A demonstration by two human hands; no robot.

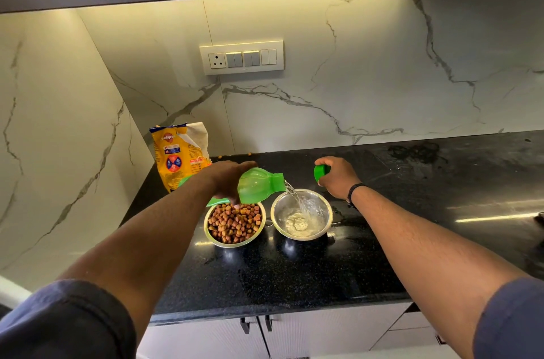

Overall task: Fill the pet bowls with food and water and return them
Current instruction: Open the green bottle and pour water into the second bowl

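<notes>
The left hand point(228, 179) gripped the green bottle point(257, 185), tipped on its side with its mouth toward 3 o'clock, and water point(297, 201) streamed into the right steel bowl point(301, 214). The left steel bowl point(234, 224), just beside it at 9 o'clock, held kibble point(235, 223). The right hand point(337, 177) held the green cap point(321, 172) at 12 o'clock of the water bowl. Both bowls stood on the black countertop point(294, 276); the food bag point(179, 152) stood at 10 o'clock.
</notes>
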